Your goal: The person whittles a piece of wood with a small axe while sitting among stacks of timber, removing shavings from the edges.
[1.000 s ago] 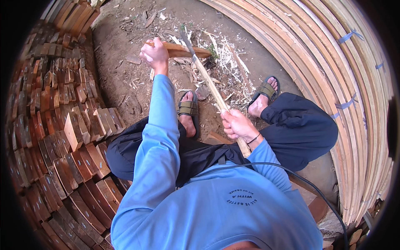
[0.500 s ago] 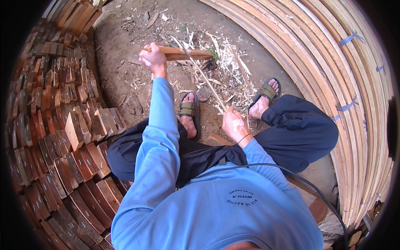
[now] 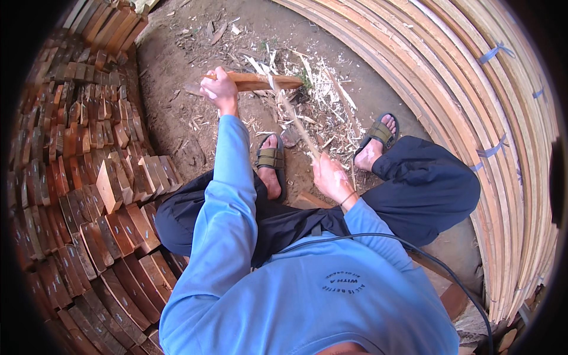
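Bare dirt ground [image 3: 177, 118] littered with pale wood shavings [image 3: 319, 94], flanked by stacked reddish wood blocks [image 3: 89, 195] and long curved pale planks [image 3: 473, 100]. The left hand [image 3: 219, 90] is closed around a rough wooden stick [image 3: 260, 81] held out over the shavings. The right hand [image 3: 330, 177] grips a long-handled blade [image 3: 293, 118] angled against that stick.

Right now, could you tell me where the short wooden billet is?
In the head view, the billet lies top centre, gripped by the left hand, above the wood shavings.
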Action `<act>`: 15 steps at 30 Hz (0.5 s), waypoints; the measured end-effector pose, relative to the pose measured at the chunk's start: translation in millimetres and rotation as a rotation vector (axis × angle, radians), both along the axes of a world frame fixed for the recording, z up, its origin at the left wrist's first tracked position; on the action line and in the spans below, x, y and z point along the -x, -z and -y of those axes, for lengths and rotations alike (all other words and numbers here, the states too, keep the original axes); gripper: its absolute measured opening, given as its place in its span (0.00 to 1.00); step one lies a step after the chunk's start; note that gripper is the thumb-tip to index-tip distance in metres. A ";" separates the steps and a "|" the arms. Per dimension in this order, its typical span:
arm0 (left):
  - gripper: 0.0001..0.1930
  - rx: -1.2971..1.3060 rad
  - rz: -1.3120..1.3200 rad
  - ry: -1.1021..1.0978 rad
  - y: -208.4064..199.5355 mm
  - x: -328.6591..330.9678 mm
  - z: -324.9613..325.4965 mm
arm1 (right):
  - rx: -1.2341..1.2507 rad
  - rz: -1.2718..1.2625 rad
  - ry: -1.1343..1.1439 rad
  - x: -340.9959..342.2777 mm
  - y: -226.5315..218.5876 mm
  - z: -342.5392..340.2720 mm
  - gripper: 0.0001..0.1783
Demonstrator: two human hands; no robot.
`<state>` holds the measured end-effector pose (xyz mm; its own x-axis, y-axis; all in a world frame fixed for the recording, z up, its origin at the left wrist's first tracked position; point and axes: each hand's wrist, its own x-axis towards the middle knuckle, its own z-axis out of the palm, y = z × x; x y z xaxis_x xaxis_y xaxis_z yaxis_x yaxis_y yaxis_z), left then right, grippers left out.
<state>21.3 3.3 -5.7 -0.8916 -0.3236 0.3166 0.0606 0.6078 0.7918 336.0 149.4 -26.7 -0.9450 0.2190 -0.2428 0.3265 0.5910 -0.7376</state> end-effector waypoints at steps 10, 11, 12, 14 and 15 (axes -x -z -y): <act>0.18 -0.013 0.016 0.004 0.2 -5.8 6.2 | 0.142 -0.254 0.227 22.3 -98.1 4.0 0.11; 0.18 -0.003 0.019 -0.004 -1.6 -5.8 4.6 | 0.157 -0.288 0.249 22.6 -95.3 9.4 0.11; 0.18 0.010 0.023 -0.006 -3.0 -6.1 1.1 | 0.127 -0.206 0.198 19.0 -84.3 11.1 0.11; 0.17 0.012 0.022 0.005 -4.8 -5.5 -1.9 | 0.065 -0.044 0.094 4.8 -33.8 15.1 0.11; 0.17 -0.002 0.015 0.019 -6.0 -4.9 -3.9 | -0.038 -0.030 -0.019 -12.1 17.8 13.9 0.11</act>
<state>26.2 7.3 0.4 -0.9022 -0.3074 0.3025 0.0600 0.6051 0.7939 348.1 135.5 -44.5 -0.9559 0.2096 -0.2058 0.2928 0.6248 -0.7238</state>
